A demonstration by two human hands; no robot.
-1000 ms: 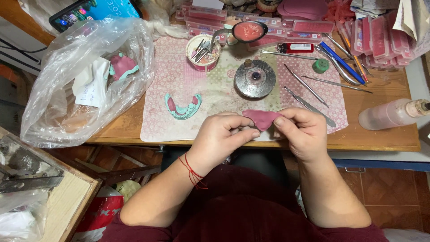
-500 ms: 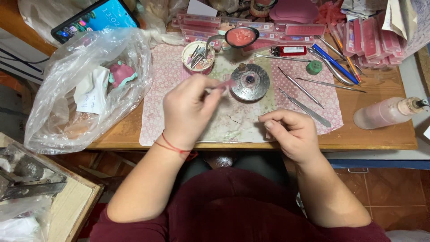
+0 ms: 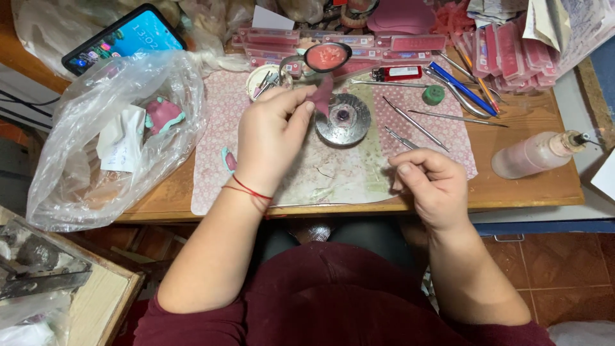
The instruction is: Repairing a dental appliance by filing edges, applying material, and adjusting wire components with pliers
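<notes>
Sitting at a crowded wooden bench (image 3: 538, 186), a person in a dark red top works over a pink patterned mat (image 3: 346, 173), seen from a head-worn camera. At far left a phone (image 3: 125, 38) lies propped with its screen lit, and a clear plastic bag (image 3: 109, 141) slumps over the bench's edge, holding white paper and a pink and teal lump. Just right of the bag, a small pink and teal piece (image 3: 228, 159) rests on the mat, partly hidden by the left wrist, which wears a red thread. The left hand (image 3: 272, 131) is raised over the mat, thumb and fingers pinching a soft sheet of pink wax (image 3: 322, 95) that hangs just above and to the left of a round metal burner (image 3: 343, 119). Behind the hand stand a small white cup (image 3: 264, 79) of tools and a ladle (image 3: 325, 56) filled with reddish material. Right of the burner, slim metal instruments (image 3: 415, 123) lie scattered on the mat, with a green cap (image 3: 434, 95), a red lighter (image 3: 397, 73) and a blue pen (image 3: 462, 88) beyond them. The right hand (image 3: 432, 182) rests at the mat's near edge, fingers curled together against the thumb; whether it grips anything small cannot be told from this angle. At far right a pinkish bottle (image 3: 535, 154) lies on its side, and flat pink boxes (image 3: 506, 54) are stacked along the back.
</notes>
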